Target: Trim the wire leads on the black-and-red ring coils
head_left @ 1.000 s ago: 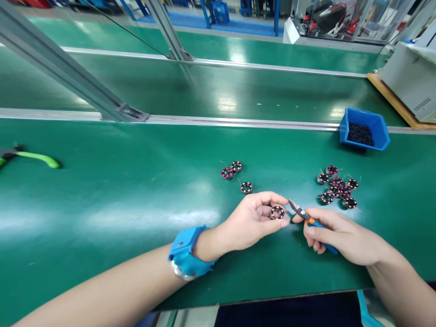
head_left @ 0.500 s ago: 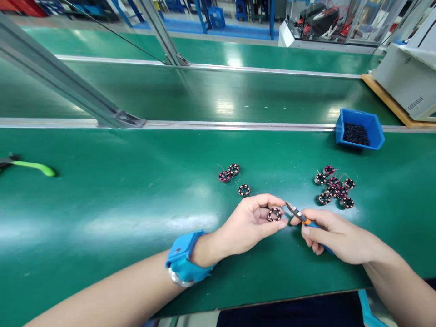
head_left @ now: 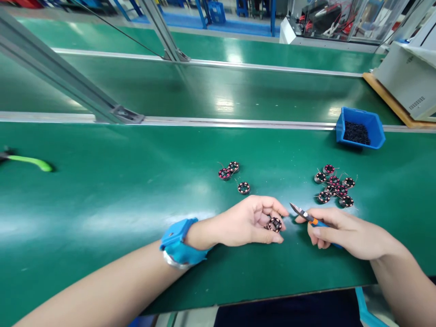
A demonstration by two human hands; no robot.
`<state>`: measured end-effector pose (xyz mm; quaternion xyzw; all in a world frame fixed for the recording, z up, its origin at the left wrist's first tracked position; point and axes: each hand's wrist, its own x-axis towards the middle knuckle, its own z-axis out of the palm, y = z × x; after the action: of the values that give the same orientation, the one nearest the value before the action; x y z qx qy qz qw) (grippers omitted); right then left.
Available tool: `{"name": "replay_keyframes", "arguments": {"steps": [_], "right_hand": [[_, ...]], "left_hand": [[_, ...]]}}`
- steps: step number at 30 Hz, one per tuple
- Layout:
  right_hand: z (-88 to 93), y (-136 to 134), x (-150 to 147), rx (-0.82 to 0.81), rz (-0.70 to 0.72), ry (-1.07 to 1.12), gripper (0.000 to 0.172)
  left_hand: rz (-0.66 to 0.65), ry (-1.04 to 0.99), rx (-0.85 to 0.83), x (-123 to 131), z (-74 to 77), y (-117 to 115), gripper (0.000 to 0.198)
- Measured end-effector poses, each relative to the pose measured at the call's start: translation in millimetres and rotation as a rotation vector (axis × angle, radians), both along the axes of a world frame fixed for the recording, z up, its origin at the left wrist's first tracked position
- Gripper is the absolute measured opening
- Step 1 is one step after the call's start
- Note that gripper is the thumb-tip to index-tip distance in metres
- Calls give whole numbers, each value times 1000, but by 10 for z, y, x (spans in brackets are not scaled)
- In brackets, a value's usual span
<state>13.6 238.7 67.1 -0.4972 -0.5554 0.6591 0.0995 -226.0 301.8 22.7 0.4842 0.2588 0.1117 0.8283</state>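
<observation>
My left hand [head_left: 250, 221], with a blue strap on the wrist, curls its fingers around a small ring-shaped wound coil [head_left: 274, 224] with copper windings. My right hand [head_left: 344, 231] grips a pair of cutting pliers [head_left: 310, 219] with blue and orange handles. Their pointed jaws aim up and left, a little apart from the left fingertips. Beyond the left hand lie a single coil [head_left: 244, 188] and two touching coils, one pinkish [head_left: 224, 174] and one copper [head_left: 233, 166]. Past the right hand is a cluster of several coils [head_left: 333, 180] with loose wire ends.
A blue bin [head_left: 377, 131] of small black pieces stands at the back right. A green-handled tool [head_left: 32, 161] lies far left. Metal rail [head_left: 221, 122] and a slanting post [head_left: 68, 68] border the green bench [head_left: 136, 181]. A grey cabinet [head_left: 405, 81] rests on a wooden board.
The pliers and my right hand have shifted slightly right, away from the left hand. My left hand has turned, and the coil in it sits slightly lower.
</observation>
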Motion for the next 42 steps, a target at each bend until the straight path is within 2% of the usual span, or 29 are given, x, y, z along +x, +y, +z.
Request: {"name": "replay_keyframes", "arguments": {"steps": [4,24,32,38,42], "right_hand": [[14,3,38,-17,64,-40,24],[61,32,7,53,176,-75,17],[15,11,19,84,172,-85,20],[39,2,23,67,87,-60,17],[66,-10,-25,35,44,-15,19]], "left_hand": [[-60,-42,6,-16,-1,22,44],[-62,-49,13,-7,46,28,38],[-64,-53,42,-13,10,22,40],[-80,-29,46,-20,-2,21,42],[5,16,93,14,1,-10,42]]}}
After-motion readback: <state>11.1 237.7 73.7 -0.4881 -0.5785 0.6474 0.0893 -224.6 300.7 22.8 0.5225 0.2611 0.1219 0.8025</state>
